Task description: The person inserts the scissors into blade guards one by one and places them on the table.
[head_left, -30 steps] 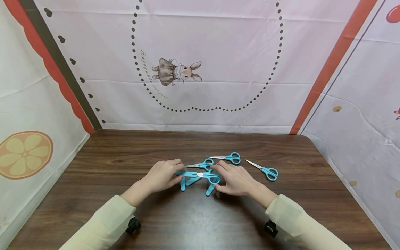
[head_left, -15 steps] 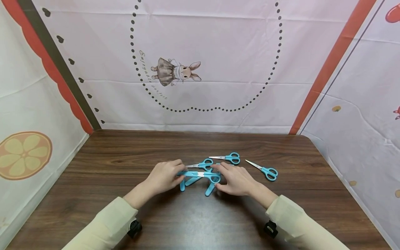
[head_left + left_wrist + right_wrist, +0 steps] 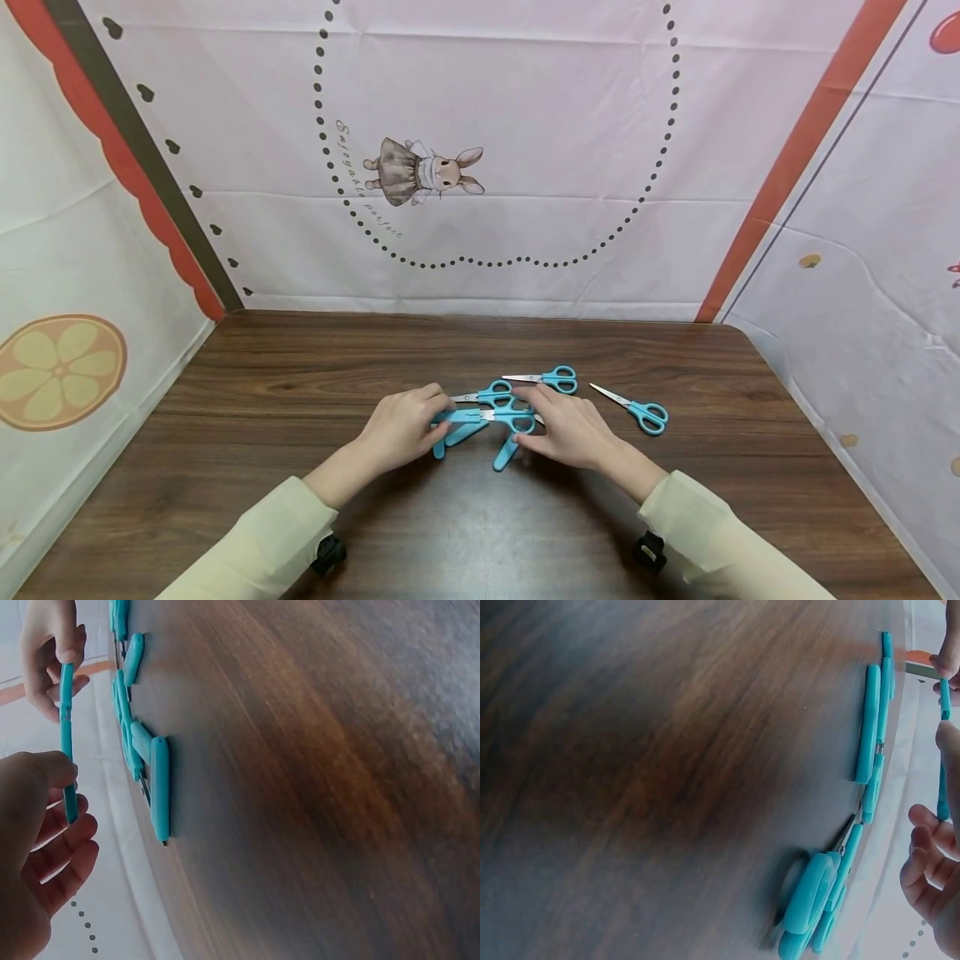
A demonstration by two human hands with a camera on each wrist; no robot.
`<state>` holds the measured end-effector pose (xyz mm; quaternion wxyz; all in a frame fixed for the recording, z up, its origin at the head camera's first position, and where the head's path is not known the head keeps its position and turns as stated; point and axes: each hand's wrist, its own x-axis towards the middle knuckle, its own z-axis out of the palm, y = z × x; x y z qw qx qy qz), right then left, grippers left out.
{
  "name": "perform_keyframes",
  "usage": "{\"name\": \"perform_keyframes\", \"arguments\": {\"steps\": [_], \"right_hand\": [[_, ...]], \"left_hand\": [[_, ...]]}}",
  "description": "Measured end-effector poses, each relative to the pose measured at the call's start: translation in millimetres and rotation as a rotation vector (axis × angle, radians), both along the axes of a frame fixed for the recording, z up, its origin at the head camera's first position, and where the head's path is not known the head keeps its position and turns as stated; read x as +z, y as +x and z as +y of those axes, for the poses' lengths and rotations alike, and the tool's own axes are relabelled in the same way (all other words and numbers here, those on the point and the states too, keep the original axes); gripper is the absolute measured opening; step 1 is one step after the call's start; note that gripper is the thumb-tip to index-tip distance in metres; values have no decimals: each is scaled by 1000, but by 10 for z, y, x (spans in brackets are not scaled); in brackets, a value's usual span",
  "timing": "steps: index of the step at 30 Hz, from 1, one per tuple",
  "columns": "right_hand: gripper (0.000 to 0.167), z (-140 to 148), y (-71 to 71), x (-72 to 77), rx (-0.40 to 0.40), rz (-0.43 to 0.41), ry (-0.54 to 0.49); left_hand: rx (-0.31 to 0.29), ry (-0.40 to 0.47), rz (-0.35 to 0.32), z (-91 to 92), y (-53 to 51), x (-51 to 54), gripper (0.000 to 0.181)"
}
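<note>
In the head view, my left hand (image 3: 401, 429) pinches the blue blade cover (image 3: 461, 416) of a pair of scissors (image 3: 517, 418). My right hand (image 3: 568, 429) holds the blue finger-ring handles at the other end. A short strip of silver metal shows between cover and handles. The left wrist view has this pair edge-on, raised above the table, with the left thumb (image 3: 52, 769) on the cover. Beneath and around the hands lie blue covers, one (image 3: 506, 452) by the right fingertips and another (image 3: 467, 432) under the held pair.
Behind the hands lie uncovered scissors (image 3: 558, 380) with blades pointing left. Another pair (image 3: 647, 417) lies right of the right hand, and one (image 3: 495, 393) sits just behind the held pair. The brown wooden table (image 3: 465, 533) meets a printed cloth wall (image 3: 525, 167).
My left hand and the held scissors have shifted slightly right and a little away from me. Both hands keep their hold. The scissors lying on the table have not moved.
</note>
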<state>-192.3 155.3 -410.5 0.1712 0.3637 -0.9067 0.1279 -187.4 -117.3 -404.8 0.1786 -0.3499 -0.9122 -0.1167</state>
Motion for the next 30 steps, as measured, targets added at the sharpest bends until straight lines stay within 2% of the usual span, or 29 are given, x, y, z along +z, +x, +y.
{"name": "perform_keyframes", "arguments": {"steps": [9, 13, 19, 30], "right_hand": [[57, -8, -10, -4, -54, -38, -37], [56, -4, -14, 12, -67, -55, -47], [57, 13, -16, 37, -74, -85, -36], [57, 46, 16, 40, -49, -83, -29]], "left_hand": [[26, 2, -24, 21, 3, 4, 15], [36, -4, -13, 28, -5, 12, 17], [11, 20, 10, 32, -10, 13, 19], [-24, 50, 42, 41, -16, 0, 17]]}}
